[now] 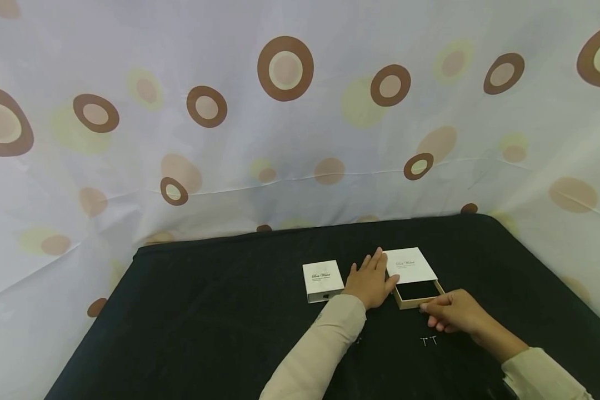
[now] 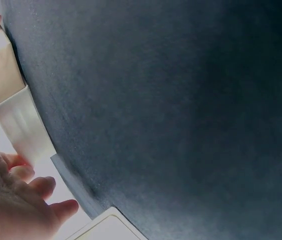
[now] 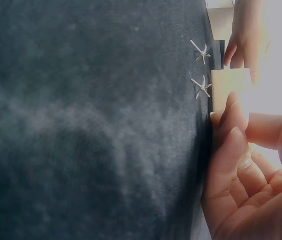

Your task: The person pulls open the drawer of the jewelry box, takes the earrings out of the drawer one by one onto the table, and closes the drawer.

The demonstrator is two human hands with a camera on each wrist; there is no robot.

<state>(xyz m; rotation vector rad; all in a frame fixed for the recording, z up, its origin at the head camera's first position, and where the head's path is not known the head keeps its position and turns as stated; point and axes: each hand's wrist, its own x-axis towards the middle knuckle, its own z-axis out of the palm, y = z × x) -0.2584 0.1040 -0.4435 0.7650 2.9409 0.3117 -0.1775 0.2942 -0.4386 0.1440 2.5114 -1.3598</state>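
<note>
A white box with printed lettering (image 1: 409,265) lies on the black cloth, its gold-edged drawer (image 1: 414,303) partly out and showing a dark inside. My left hand (image 1: 369,285) rests against the box's left side with fingers extended, the thumb at the sleeve's front corner. At the drawer's front edge, my right hand (image 1: 455,313) pinches the drawer between thumb and curled fingers; the fingertips partly hide the exact hold. Two small silvery star-like pieces with thin stems (image 3: 201,87) lie on the cloth in front of the drawer.
A second white box (image 1: 322,279), closed, with a small dark tab, stands left of my left hand. Another tiny shiny piece (image 1: 358,340) lies beside my left sleeve. The black-covered table (image 1: 205,311) ends at a patterned curtain (image 1: 240,150) behind.
</note>
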